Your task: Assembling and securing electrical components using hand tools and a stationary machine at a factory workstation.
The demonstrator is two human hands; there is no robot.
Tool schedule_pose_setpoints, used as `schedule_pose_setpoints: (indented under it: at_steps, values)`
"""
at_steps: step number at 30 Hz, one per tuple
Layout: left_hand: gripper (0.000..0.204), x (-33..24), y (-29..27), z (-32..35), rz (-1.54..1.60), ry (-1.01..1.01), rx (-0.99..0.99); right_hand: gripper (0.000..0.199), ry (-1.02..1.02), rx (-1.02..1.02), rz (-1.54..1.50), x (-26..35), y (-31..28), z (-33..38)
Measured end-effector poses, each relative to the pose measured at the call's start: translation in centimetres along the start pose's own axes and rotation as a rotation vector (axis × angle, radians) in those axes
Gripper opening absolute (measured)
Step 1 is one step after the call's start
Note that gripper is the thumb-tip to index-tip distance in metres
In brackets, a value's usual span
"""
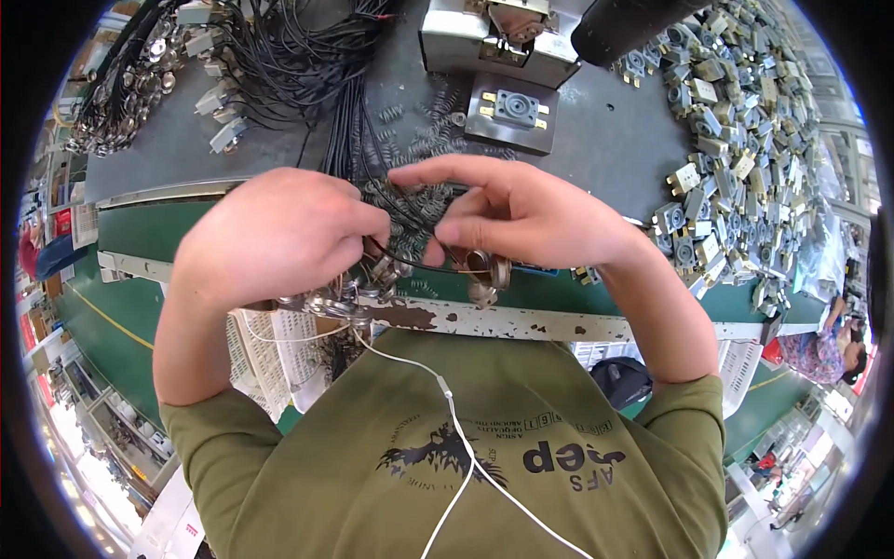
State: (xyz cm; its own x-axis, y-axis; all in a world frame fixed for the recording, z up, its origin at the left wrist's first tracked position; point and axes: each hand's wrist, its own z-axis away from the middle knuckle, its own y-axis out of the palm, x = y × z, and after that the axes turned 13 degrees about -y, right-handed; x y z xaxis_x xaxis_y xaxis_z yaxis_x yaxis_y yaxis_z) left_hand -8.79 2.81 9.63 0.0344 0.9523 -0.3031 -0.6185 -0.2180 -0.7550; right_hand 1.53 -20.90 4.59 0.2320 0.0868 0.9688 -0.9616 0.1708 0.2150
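My left hand (289, 233) is closed in a pinch on a thin black cable (410, 261) above the near edge of the bench. The cable runs right, toward round metal caps (489, 277) that hang beneath my right hand. My right hand (526, 210) has its index finger stretched left and its thumb apart from it, close to the cable; its lower fingers are partly hidden. Below my left hand lies a cluster of shiny metal caps (340, 300). Small coil springs (433, 140) are scattered just beyond both hands, beside the bundle of black cables (345, 112).
A metal fixture block (512, 110) holding a grey socket part stands beyond my right hand, before a larger metal press (498, 42). Grey switch-like housings (717, 177) are heaped at right. More cables with metal caps (112, 112) lie far left. A white earphone cord (447, 391) hangs over my shirt.
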Motion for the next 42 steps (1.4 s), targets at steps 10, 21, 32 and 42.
schedule_pose_setpoints:
  at_steps: [10,21,32,42]
  values:
    - [0.03,0.7,0.5,0.7,-0.006,0.027,-0.015,0.105,-0.37,0.147,0.106,-3.3,0.4,2.5]
    - [0.019,0.3,0.1,1.2,0.161,0.129,-0.063,0.083,-0.501,-0.247,0.385,-2.9,3.7,4.2]
    - [0.024,-0.1,1.0,0.7,0.172,0.212,-0.247,0.058,-0.31,-0.246,0.558,1.1,1.7,4.1]
    - [0.029,0.3,1.5,0.7,0.052,0.185,-0.151,0.03,-0.273,-0.191,0.809,-1.5,2.2,3.5]
